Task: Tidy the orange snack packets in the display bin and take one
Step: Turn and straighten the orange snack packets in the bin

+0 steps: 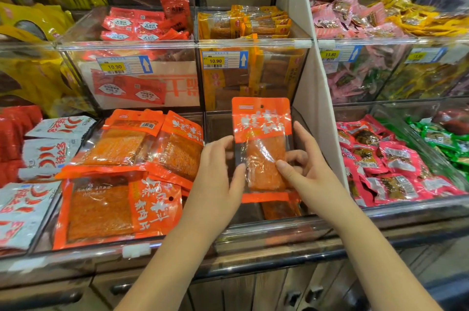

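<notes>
An orange snack packet (262, 138) stands upright over the clear display bin (274, 230) in the lower middle. My left hand (218, 171) holds its left edge, thumb on the clear window. My right hand (305, 166) grips its right side, thumb on the front and fingers behind. Another orange packet (279, 209) lies in the bin below it. The bin to the left holds several larger orange packets (121, 183) lying in a loose pile.
White packets with red chillies (38, 158) fill the far left bin. Pink packets (396, 166) and green packets (441, 138) fill the bins on the right. Upper bins with price tags (223, 59) hold red and yellow packets. A white divider (317, 107) separates the sections.
</notes>
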